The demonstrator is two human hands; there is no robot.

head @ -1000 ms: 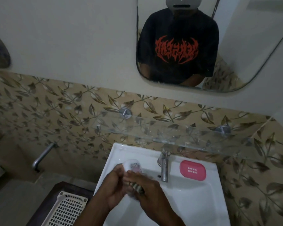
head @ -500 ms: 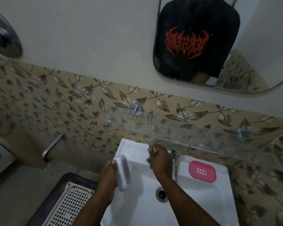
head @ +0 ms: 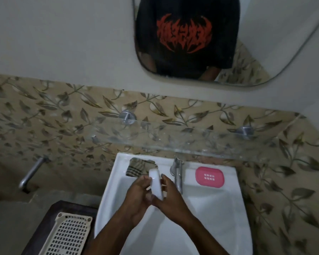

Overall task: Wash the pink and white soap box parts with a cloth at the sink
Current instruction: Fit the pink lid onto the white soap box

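Over the basin of the white sink (head: 219, 214), both hands hold the white soap box part (head: 156, 183) on edge. My left hand (head: 138, 196) grips its left side and my right hand (head: 168, 196) grips its right side and lower end. The striped cloth (head: 139, 167) lies bunched on the sink's back left ledge, touching neither hand. On the back right ledge, flat and to the right of the tap (head: 177, 172), rests the pink soap box part (head: 209, 176) with its slotted centre.
A glass shelf (head: 191, 142) juts out from the tiled wall just above the sink's back edge. A cream perforated basket (head: 66, 234) sits on a dark stand left of the sink. A wall spout (head: 32, 172) sticks out further left. A mirror hangs above.
My right hand has put the cloth down on the back left ledge and come back to the white part. The white part has moved from the left rim to over the basin, now in both hands.
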